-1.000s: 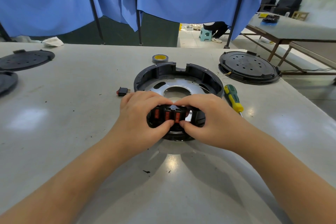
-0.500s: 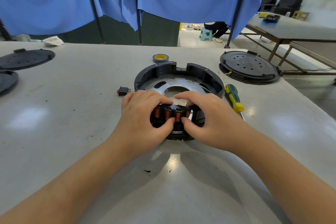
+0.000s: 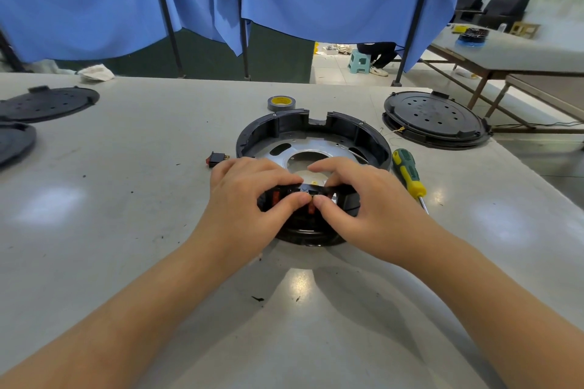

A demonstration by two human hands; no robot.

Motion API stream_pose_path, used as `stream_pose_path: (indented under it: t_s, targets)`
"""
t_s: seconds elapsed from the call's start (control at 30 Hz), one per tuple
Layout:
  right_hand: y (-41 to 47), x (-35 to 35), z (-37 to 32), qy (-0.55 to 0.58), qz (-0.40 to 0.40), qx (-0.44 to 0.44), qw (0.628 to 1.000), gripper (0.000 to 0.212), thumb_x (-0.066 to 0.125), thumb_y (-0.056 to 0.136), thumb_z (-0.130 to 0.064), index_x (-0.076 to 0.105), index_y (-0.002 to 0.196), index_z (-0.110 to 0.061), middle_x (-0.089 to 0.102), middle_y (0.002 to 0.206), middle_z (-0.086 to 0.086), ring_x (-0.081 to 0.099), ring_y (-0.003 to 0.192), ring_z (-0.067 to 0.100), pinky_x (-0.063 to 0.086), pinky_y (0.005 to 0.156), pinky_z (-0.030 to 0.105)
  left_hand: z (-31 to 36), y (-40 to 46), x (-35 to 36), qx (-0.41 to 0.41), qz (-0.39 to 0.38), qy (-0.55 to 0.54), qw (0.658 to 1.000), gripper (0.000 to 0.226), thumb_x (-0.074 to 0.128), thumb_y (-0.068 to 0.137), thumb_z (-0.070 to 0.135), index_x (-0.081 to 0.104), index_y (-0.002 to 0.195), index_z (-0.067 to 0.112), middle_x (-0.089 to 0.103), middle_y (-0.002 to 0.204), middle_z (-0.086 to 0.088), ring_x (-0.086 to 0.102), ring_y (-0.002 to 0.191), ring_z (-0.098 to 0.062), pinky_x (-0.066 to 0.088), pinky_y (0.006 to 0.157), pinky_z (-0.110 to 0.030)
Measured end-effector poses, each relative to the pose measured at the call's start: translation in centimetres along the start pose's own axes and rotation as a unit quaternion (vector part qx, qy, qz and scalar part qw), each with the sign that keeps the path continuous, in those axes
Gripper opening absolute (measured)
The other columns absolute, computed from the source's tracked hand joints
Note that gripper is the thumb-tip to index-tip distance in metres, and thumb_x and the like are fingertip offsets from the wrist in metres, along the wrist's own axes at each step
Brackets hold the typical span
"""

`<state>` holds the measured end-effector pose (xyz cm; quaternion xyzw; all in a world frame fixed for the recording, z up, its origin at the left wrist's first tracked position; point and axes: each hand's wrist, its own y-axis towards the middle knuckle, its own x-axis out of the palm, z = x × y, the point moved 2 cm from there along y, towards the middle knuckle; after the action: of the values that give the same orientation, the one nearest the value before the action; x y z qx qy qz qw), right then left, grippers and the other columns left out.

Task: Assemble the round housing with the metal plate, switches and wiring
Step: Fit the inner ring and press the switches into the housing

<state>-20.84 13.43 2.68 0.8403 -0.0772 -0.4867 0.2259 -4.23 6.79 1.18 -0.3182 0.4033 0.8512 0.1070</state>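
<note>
**Both hands closed on the switch block at the near rim of the round housing**

The round housing (image 3: 311,136) is seen lying at the middle of the grey surface (image 3: 126,199), its open side up, with the metal plate (image 3: 303,153) seated inside it. At the near rim a black switch block (image 3: 303,196) with red switches is gripped from both sides. The left hand (image 3: 249,199) is curled round the block's left end, its thumb laid across the front; the right hand (image 3: 360,199) is curled round the right end, its thumb tip set just beside the left thumb. Much of the block and the near wall of the housing is hidden by the two hands, so how far the block is seated cannot be told. No wiring can be made out clearly.

A loose switch (image 3: 217,158) is found on the surface just left of the housing, apart from it. A screwdriver (image 3: 408,175) with a green and yellow handle is laid just right of the housing, close to the right hand. A roll of tape (image 3: 280,103) is placed beyond the housing. A round black cover (image 3: 434,118) is set to the far right, and two more dark covers (image 3: 47,103) are seen at the far left edge. Blue cloth (image 3: 94,0) is hung behind the surface.
</note>
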Motion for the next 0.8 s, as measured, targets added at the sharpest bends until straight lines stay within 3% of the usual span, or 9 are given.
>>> stream_pose_path:
  t_s: [0.13, 0.2, 0.3, 0.37, 0.43, 0.57, 0.8]
  targets:
    - [-0.1, 0.0, -0.1, -0.023, 0.006, -0.009, 1.000, 0.033, 0.058, 0.087, -0.034, 0.063, 0.118, -0.023, 0.065, 0.088, -0.015, 0.056, 0.086, 0.002, 0.042, 0.076, 0.009, -0.3, 0.1, -0.2, 0.027, -0.009, -0.006, 1.000, 0.030, 0.059, 0.083, 0.050, 0.073, 0.097, 0.029, 0.065, 0.100, 0.019, 0.053, 0.101, 0.000, 0.025, 0.100, -0.028]
    - [-0.1, 0.0, -0.1, -0.028, 0.011, -0.010, 1.000, 0.033, 0.056, 0.086, -0.034, 0.065, 0.114, -0.021, 0.066, 0.090, -0.014, 0.054, 0.089, 0.002, 0.039, 0.079, 0.006, -0.6, 0.3, -0.5, 0.020, -0.002, -0.016, 1.000, 0.033, 0.050, 0.089, 0.048, 0.069, 0.103, 0.025, 0.063, 0.107, 0.015, 0.054, 0.107, -0.004, 0.030, 0.102, -0.034]
    - [-0.1, 0.0, -0.1, -0.029, 0.015, -0.012, 0.999, 0.031, 0.056, 0.086, -0.033, 0.066, 0.113, -0.021, 0.067, 0.091, -0.014, 0.051, 0.089, -0.004, 0.033, 0.082, -0.001, -2.1, 0.9, -1.4, -0.018, 0.051, -0.022, 0.998, 0.026, 0.047, 0.095, 0.029, 0.064, 0.111, 0.016, 0.059, 0.110, 0.008, 0.055, 0.105, -0.010, 0.041, 0.096, -0.047]
    - [-0.2, 0.1, -0.1, -0.029, 0.018, -0.013, 0.999, 0.030, 0.057, 0.087, -0.033, 0.067, 0.112, -0.021, 0.065, 0.090, -0.017, 0.050, 0.086, -0.011, 0.030, 0.082, -0.003, -3.5, 1.3, -1.9, -0.084, 0.069, -0.028, 0.994, 0.024, 0.048, 0.094, 0.014, 0.061, 0.115, 0.015, 0.056, 0.111, 0.007, 0.053, 0.104, -0.010, 0.042, 0.097, -0.040]
    - [-0.3, 0.1, -0.1, -0.029, 0.019, -0.013, 0.999, 0.030, 0.056, 0.087, -0.033, 0.067, 0.112, -0.021, 0.062, 0.089, -0.020, 0.049, 0.085, -0.014, 0.029, 0.083, -0.004, -5.1, 1.5, -1.9, -0.175, 0.040, -0.030, 0.983, 0.035, 0.051, 0.090, 0.003, 0.056, 0.123, 0.015, 0.052, 0.118, 0.005, 0.052, 0.111, -0.013, 0.040, 0.095, -0.024]
    - [-0.3, 0.2, -0.3, -0.024, 0.018, -0.013, 0.999, 0.031, 0.056, 0.086, -0.033, 0.067, 0.113, -0.021, 0.069, 0.093, -0.014, 0.048, 0.091, -0.006, 0.028, 0.085, -0.004, -7.5, 2.0, -1.0, -0.244, -0.065, 0.052, 0.966, 0.056, 0.054, 0.084, 0.002, 0.046, 0.139, 0.011, 0.045, 0.139, -0.007, 0.041, 0.130, -0.024, 0.033, 0.109, -0.042]
    - [-0.2, 0.2, -0.3, -0.029, 0.005, -0.011, 1.000, 0.030, 0.057, 0.088, -0.032, 0.065, 0.116, -0.023, 0.068, 0.100, -0.015, 0.049, 0.096, -0.004, 0.032, 0.085, 0.006, -10.3, 4.0, 0.2, -0.317, -0.104, 0.111, 0.936, 0.053, 0.052, 0.089, 0.013, 0.043, 0.142, 0.012, 0.041, 0.144, -0.015, 0.036, 0.132, -0.035, 0.032, 0.109, -0.042]
